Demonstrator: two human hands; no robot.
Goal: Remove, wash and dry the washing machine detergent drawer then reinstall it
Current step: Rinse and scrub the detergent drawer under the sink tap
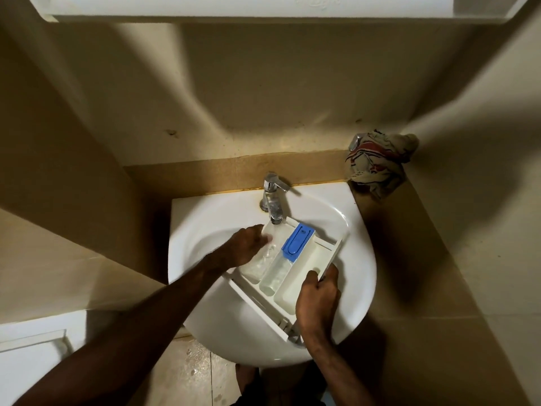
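Drawer (295,271): a white detergent drawer lying across the sink (345,323), under the tap (273,197).
Long axis: runs on a slant, from the tap end at the far side down to the front panel at the near edge of the basin.
Compartments: three side by side along that axis; the middle one carries a blue cap (297,240) at its far end.
Left hand (248,244): reaches into the left compartment just below the spout, fingers bent down into it where the water falls; whether they pinch anything I cannot tell.
Right hand (317,300): fingers curled over the drawer's right wall near the front end, gripping it and steadying the drawer.
Drawer from the fingers: the body lies between the two hands, to the right of the left fingers and to the left of the right fingers.
Nearer hand: the left is nearer the tap; the right is nearer the front panel.
Step, as a judgement: washing is under way; the unrinsed compartments lie to the right of the stream, so the drawer would likely need shifting leftward under it.
Cloth (380,165): a crumpled patterned rag on the ledge, far and right of the right hand, likely for drying.
Writing: none readable on the drawer or cap; faint embossed marks on the white fixture at the top cannot be made out.
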